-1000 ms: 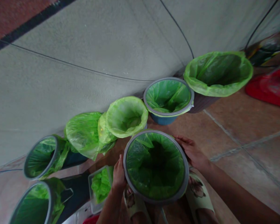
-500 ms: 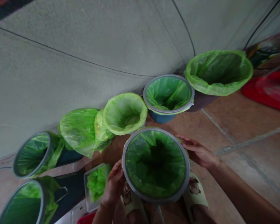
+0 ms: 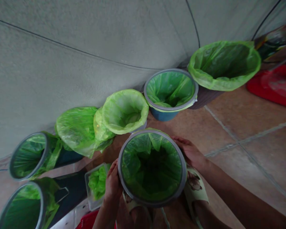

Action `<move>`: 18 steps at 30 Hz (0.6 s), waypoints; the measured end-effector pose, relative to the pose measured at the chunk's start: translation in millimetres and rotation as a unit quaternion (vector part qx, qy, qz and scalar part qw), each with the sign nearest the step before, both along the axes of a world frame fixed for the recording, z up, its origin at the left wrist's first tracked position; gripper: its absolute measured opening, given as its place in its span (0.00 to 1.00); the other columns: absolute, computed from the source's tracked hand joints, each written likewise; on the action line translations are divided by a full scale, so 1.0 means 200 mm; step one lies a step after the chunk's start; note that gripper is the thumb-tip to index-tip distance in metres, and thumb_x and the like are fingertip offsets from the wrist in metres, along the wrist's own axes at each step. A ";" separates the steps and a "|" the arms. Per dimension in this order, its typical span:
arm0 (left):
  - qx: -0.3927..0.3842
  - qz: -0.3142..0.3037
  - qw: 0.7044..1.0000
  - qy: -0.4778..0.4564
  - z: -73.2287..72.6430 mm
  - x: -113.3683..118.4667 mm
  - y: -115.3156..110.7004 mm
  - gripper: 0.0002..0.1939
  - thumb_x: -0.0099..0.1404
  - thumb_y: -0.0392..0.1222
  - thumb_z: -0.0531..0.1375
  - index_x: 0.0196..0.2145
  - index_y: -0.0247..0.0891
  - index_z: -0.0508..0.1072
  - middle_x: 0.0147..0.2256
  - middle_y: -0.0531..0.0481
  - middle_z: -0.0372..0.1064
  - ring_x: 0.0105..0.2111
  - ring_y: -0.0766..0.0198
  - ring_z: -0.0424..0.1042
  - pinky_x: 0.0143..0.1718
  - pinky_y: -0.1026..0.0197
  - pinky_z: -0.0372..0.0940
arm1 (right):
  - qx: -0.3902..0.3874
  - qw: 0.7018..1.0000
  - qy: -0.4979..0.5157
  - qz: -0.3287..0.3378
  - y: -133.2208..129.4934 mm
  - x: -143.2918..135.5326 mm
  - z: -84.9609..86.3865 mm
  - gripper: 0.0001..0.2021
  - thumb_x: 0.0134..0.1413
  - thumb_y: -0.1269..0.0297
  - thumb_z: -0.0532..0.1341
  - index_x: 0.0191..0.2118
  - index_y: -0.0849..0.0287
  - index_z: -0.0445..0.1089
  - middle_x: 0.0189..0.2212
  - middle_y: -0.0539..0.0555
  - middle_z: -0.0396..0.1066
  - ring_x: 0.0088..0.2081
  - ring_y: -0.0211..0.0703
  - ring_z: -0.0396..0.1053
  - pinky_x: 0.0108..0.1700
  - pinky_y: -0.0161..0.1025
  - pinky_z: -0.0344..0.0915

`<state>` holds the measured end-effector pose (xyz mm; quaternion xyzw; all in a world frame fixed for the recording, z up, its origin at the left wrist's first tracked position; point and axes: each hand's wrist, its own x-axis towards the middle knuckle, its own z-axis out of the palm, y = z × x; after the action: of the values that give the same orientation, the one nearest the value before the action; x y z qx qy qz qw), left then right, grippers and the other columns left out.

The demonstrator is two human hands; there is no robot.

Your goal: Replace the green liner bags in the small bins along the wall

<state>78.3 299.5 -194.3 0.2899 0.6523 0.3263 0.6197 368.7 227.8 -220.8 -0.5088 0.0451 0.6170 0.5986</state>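
A round trash bin with a grey rim (image 3: 121, 178) stands upright in front of me, lined with a green plastic bag (image 3: 135, 184). My left hand (image 3: 113, 181) holds it by the left side, fingers partly hidden behind the rim. On the opposite side my right hand (image 3: 188, 152) grips the bin just below the rim, fingers along its outer wall. Just beyond it is a small bin with a light green liner folded over its edge (image 3: 125, 111). Left of my left hand lies a clear plastic box (image 3: 91, 203) holding crumpled green bags (image 3: 97, 183).
Along the wall (image 3: 85, 38) are a blue lined bin (image 3: 164, 115), a larger lined bin (image 3: 228, 86) and a puffed green bag (image 3: 76, 127). Two tilted bins (image 3: 46, 149) (image 3: 43, 203) lie at left. A red object (image 3: 274, 90) sits right, and slippered feet (image 3: 195, 187) are below.
The held bin and both hands have shifted slightly left and a little closer to me relative to the other bins. The view has tilted slightly. Both hands keep their hold.
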 end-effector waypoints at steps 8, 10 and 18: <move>0.044 -0.010 0.998 0.036 0.01 0.03 0.05 0.19 0.51 0.49 0.67 0.39 0.37 0.75 0.32 0.52 0.75 0.28 0.67 0.71 0.33 0.65 0.65 | 0.011 0.999 0.027 0.035 -0.01 0.01 0.03 0.13 0.48 0.55 0.67 0.38 0.55 0.75 0.34 0.52 0.78 0.33 0.44 0.75 0.37 0.39 0.71; 0.064 -0.043 0.996 0.054 0.01 0.02 0.05 0.19 0.52 0.50 0.66 0.39 0.36 0.74 0.32 0.51 0.75 0.29 0.66 0.71 0.32 0.65 0.65 | -0.010 1.000 0.008 0.025 0.01 0.01 0.06 0.14 0.49 0.52 0.66 0.39 0.55 0.74 0.32 0.52 0.78 0.32 0.45 0.75 0.36 0.39 0.71; 0.073 -0.016 0.996 0.043 -0.03 0.00 0.04 0.21 0.53 0.51 0.66 0.41 0.37 0.73 0.31 0.52 0.74 0.30 0.66 0.72 0.35 0.65 0.66 | -0.010 0.995 -0.097 -0.002 0.06 -0.04 0.01 0.18 0.34 0.57 0.74 0.34 0.56 0.75 0.27 0.48 0.77 0.25 0.39 0.73 0.29 0.34 0.69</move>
<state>78.3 308.2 -201.0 0.3587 0.6483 0.3498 0.5733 360.7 238.9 -219.0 -0.5723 -0.0063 0.5632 0.5960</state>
